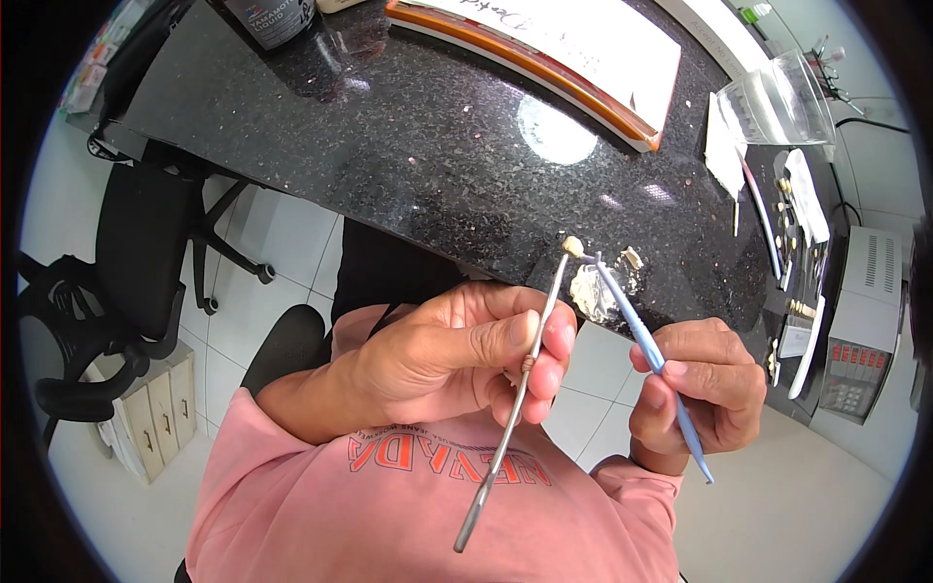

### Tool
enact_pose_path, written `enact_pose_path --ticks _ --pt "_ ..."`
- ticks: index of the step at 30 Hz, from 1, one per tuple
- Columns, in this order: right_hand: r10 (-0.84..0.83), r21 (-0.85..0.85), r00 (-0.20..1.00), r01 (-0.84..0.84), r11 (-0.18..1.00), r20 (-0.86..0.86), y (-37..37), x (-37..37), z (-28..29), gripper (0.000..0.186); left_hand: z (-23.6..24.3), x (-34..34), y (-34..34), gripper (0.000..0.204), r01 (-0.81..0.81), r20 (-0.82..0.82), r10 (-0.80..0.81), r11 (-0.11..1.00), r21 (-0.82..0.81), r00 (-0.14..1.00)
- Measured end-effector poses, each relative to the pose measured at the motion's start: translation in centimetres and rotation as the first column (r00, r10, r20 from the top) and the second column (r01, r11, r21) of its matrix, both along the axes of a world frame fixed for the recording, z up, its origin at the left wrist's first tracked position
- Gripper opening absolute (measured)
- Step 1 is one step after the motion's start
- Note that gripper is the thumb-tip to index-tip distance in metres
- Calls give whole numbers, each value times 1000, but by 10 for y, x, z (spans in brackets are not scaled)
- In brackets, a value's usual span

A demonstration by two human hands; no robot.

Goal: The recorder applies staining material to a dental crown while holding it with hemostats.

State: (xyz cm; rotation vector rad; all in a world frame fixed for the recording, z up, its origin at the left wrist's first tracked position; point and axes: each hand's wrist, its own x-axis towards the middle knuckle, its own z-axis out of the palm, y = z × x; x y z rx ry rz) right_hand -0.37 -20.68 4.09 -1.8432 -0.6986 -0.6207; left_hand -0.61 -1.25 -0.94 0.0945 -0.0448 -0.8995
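Note:
My left hand (442, 345) is closed around a slim metal instrument (498, 462), pinched between thumb and fingers near its middle. At the far tip sits a small cream, tooth-shaped piece (573, 247); how it is fixed there is too small to tell. My right hand (714, 379) grips a slender blue-handled tool (637, 328) like a pen. Its thin tip points left, at or very near the tooth-shaped piece; I cannot tell whether they touch. Just beyond the hands, a smear of cream paste (591, 291) and a small lump (633, 257) lie by the dark worktop's edge.
On the black speckled worktop (408, 146) are a dark bottle (267, 21), an orange-edged box (544, 63) and a clear cup (782, 102). Several small tooth-coloured pieces and tools lie at right, beside a grey device (863, 316). A black chair (146, 248) stands left.

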Motion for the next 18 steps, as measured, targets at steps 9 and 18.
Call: enact_pose_path --ticks 9,18 --pt "-67 103 997 70 992 -36 -13 -3 7 24 9 1 7 25 -60 143 31 977 202 989" --pt "-242 209 961 266 941 -134 -43 9 35 28 17 -2 9 10 -447 545 223 836 319 808"
